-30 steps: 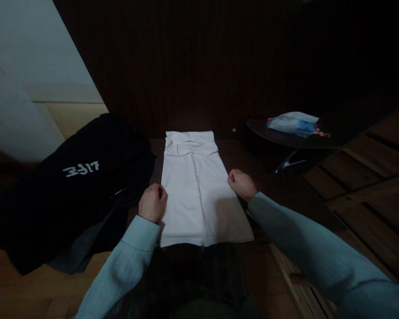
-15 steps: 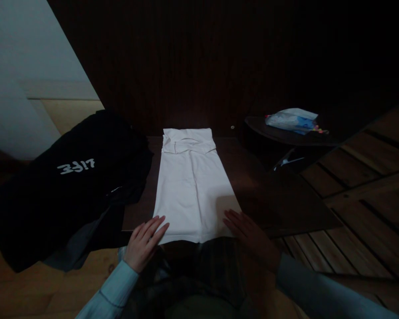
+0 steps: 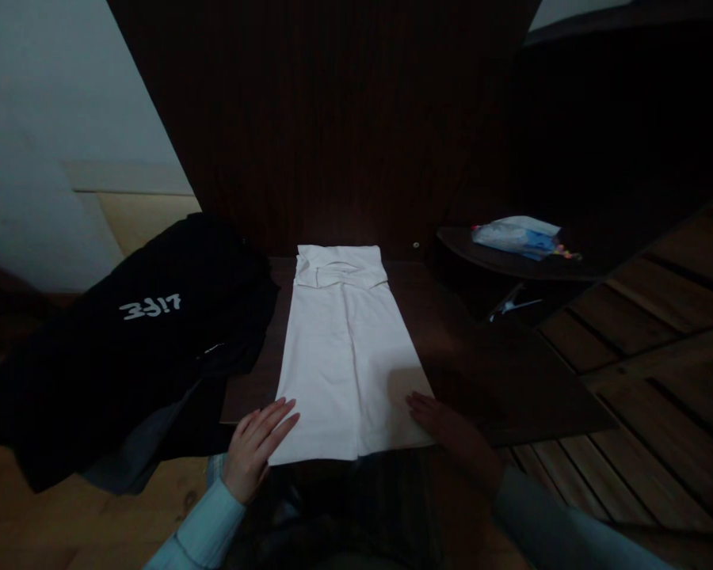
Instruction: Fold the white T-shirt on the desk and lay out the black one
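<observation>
A folded white garment (image 3: 326, 356) lies lengthwise on a dark wooden surface (image 3: 481, 372), its far end turned over in a thick, slightly rumpled band. Its near edge hangs a little past the front of the surface. On the near left side, my left hand (image 3: 249, 455) rests with fingers stretched out over the cloth. My right hand (image 3: 451, 431), in shadow, lies on the near right edge, fingers extended and flat. A crease runs down the middle of the cloth between them. Both thumbs are mostly hidden.
Black clothing (image 3: 95, 348) with white lettering is heaped at the left, draping over the front edge. On a rounded dark shelf (image 3: 487, 261) at the right sits a white and blue plastic packet (image 3: 520, 236). A dark upright panel (image 3: 321, 119) stands behind; wooden slats (image 3: 659, 443) lie lower right.
The view has tilted up slightly, so things sit lower in the picture. The garment's near left corner now shows below my left hand, and its near edge looks straighter. Both hands stay at the sides.
</observation>
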Available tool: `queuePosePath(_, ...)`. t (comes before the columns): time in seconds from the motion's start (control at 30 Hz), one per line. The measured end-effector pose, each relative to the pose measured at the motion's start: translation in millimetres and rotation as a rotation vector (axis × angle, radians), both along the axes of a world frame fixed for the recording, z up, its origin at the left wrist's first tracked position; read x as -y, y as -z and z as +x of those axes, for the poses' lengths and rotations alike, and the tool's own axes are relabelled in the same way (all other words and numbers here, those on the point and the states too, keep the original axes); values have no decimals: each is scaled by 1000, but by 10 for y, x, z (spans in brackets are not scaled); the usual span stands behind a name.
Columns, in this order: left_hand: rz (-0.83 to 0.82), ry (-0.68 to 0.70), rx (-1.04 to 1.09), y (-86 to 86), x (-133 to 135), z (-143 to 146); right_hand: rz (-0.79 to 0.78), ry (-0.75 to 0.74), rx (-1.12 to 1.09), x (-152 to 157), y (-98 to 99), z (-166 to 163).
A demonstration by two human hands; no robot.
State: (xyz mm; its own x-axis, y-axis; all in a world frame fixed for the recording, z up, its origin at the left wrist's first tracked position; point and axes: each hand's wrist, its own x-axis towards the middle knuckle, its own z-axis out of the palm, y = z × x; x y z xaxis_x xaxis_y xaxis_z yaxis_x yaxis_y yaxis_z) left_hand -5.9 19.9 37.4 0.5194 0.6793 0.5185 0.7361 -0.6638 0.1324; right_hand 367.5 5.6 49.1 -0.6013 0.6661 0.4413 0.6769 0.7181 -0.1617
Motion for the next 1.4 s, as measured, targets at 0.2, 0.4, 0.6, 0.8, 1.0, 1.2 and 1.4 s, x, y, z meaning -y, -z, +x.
queuePosePath(0.2,-87,66,67,-161,68,-20,-199,-32,-157,50,-135,45)
queuePosePath(0.4,-203,161,173,-388,312,-50,-727,50,-328,300,-450,98)
queuePosePath(0.6,-328,94,322,-726,231,43,-651,126,-256,180,-978,31)
queuePosePath(0.8,-526,-97,347,-1030,-460,207,-525,286,-219,-456,-1228,-80)
queuePosePath(1.0,-603,-313,241,-911,-1192,342,-488,355,-147,-1174,-1030,-139)
queuePosePath(1.2,-565,-439,293,-778,-1494,405,-430,393,-235,-1546,-830,-156)
queuePosePath(1.4,-543,-519,301,-732,-1573,413,-411,465,-363,-1682,-810,-176)
